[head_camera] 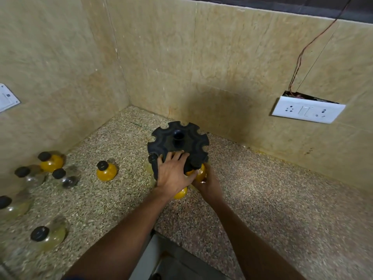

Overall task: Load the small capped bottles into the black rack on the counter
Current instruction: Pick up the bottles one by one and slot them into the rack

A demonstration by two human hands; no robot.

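Left hand [172,174] flat, bracing rack [178,145]; right hand [207,183] grips yellow bottle [198,172] at a slot. Seat neck fully (rack may tip), then let go.

I see my left hand [173,172] lying flat, fingers straight, on the near edge of the round black plastic rack with notched slots [179,142], which stands on the speckled granite counter [262,188]. My right hand [207,183] grips a small round yellow bottle with a black cap [198,172] at a near slot. Another yellow bottle [180,194] shows beneath my left wrist. A loose yellow-filled bottle [106,171] stands well to the left, near several clear ones. A white switch plate [307,110] hangs on the tiled wall.
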